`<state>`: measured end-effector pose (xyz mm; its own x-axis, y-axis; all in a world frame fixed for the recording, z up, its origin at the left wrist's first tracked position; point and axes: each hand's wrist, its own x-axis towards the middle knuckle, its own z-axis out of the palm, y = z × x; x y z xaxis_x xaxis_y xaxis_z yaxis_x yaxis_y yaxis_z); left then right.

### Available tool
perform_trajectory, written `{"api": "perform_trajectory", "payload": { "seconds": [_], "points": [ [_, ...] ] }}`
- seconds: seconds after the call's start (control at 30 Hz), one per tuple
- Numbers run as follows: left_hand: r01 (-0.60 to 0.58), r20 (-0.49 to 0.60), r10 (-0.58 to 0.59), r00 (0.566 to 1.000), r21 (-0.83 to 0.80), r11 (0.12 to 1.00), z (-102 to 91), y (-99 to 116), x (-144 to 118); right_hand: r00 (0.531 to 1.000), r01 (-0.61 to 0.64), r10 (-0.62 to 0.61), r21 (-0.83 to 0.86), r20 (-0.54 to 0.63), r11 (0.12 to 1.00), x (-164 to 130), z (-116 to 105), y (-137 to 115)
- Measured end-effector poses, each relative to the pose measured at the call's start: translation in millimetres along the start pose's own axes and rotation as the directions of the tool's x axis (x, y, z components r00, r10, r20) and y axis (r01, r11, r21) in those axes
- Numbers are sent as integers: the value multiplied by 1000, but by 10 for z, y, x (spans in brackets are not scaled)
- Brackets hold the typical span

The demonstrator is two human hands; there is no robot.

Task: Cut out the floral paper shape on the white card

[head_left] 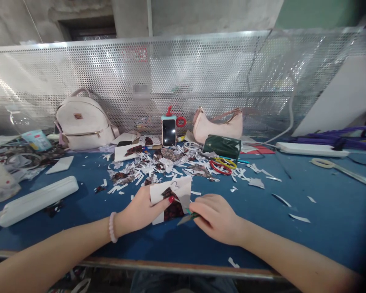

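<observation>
In my left hand (pixel 143 207) is a white paper card (pixel 185 189) with a pen mark, and a piece of dark patterned lace (pixel 174 211) lies on it. The thumb, with a red nail, presses the lace against the card. My right hand (pixel 218 217) is closed round a small pair of scissors (pixel 186 219), whose pointed blades show at the card's lower right corner. Their handles are hidden in the fingers. Both hands are above the blue table (pixel 253 236), near its front edge.
Paper scraps (pixel 167 165) and lace bits lie heaped beyond my hands. Behind them stand a phone (pixel 169 132), a pale backpack (pixel 82 120), a pink handbag (pixel 218 126) and a dark green pouch (pixel 221 147). White power strips (pixel 39 199) lie left and right. A perforated metal screen (pixel 171 73) closes the back.
</observation>
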<state>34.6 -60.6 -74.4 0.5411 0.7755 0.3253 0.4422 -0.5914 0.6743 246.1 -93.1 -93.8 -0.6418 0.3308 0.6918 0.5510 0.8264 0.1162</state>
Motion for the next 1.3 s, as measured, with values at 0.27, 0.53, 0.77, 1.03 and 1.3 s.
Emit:
{"api": "perform_trajectory", "payload": {
  "seconds": [0.27, 0.53, 0.77, 1.03, 1.3],
  "points": [
    [154, -84, -160, 983, -76, 985, -90, -200, 132, 957, -188, 188, -21, 221, 982, -43, 41, 129],
    [221, -36, -238, 970, -260, 940, -85, -173, 115, 832, -528, 536, -90, 141, 844, -77, 78, 355],
    [273, 16, -299, 954, -456, 847, -24, -176, 93, 887, -437, 433, -8, 159, 899, -59, 29, 308],
    [283, -4, -329, 944, -498, 820, -10, -146, 81, 891, -417, 407, 5, 199, 909, -46, 25, 316],
    [369, 110, -400, 910, -658, 656, 7, -95, 86, 892, -414, 407, -4, 196, 910, -55, 50, 307]
  ]
}}
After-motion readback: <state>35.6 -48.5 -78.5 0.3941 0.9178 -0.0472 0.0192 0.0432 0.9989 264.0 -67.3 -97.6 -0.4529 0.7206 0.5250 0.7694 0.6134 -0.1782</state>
